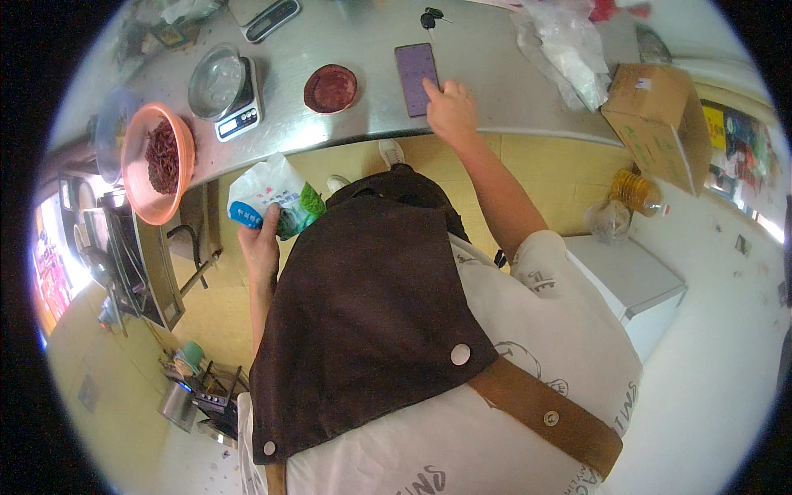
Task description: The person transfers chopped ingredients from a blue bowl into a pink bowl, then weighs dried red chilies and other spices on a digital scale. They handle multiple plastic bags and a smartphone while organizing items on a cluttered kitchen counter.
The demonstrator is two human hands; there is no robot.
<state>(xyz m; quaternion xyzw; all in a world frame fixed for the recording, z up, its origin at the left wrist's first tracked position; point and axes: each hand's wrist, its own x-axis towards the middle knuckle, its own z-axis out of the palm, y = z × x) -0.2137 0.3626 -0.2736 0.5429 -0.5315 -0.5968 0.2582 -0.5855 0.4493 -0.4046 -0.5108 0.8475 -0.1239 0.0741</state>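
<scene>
My left hand (263,238) grips a white, blue and green plastic packet (275,197) that bears writing, in front of the counter's edge. My right hand (453,114) has its index fingertip on the screen of a smartphone (416,80), which lies on the metal counter (371,127); the other fingers are curled and hold nothing. Left of the phone sits a small round dish (330,90) with a dark red inside. Farther left a metal bowl (216,83) rests on a digital kitchen scale (238,120), near an orange plastic basin (133,164) holding dark red dried pieces (163,158).
A second scale (272,20) and keys (428,20) lie at the back of the counter. Clear plastic bags (566,55) and an open cardboard box (659,117) stand at the right. Below the box is a bottle of yellow oil (637,193), near a white cabinet (625,272).
</scene>
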